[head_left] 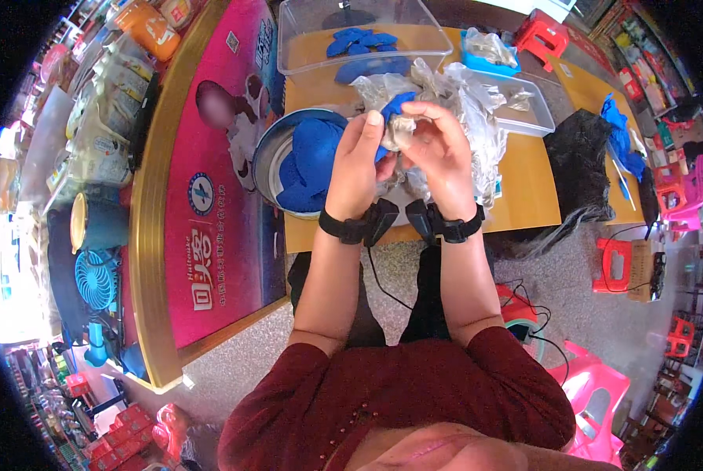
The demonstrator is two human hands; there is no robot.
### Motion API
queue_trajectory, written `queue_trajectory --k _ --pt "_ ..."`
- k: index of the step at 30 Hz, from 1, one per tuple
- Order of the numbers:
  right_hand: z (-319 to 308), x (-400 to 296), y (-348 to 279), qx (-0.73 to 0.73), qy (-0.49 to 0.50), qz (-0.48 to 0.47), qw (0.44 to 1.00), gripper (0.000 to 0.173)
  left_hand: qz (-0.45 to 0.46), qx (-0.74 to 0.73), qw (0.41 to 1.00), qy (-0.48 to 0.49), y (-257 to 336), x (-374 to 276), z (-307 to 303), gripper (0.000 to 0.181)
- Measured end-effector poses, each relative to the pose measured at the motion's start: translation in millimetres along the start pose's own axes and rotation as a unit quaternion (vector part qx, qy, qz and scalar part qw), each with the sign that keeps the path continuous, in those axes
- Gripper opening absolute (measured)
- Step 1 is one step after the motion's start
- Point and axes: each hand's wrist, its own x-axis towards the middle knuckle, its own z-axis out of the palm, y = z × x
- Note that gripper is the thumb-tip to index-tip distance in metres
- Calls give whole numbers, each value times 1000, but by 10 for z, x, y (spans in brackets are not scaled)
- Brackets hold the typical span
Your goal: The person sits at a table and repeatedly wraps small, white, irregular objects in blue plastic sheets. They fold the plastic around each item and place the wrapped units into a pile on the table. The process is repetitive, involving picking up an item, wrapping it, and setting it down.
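Pinched between both hands are a small blue cloth-like piece and a crumpled grey-beige wad, whose material I cannot tell for sure. My left hand grips from the left, thumb uppermost. On the other side, my right hand holds on with thumb and curled forefinger. Below and behind the hands spreads a heap of clear crumpled plastic bags. Left of my left hand stands a round basin, filled with more soft blue pieces. Some of the heap is hidden behind my fingers.
A clear plastic bin with blue pieces stands at the table's far side. Right of it are a blue basket and a clear tray. A black plastic bag hangs at right. A pink-topped counter borders the left.
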Motion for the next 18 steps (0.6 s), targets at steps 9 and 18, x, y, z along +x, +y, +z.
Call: queue_trajectory --k 9,18 --pt "-244 64 221 -186 -51 -58 980 21 34 48 998 -6 49 -23 -39 40" --pt "-180 39 54 -105 -32 57 992 21 179 163 970 2 23 -4 -145 19"
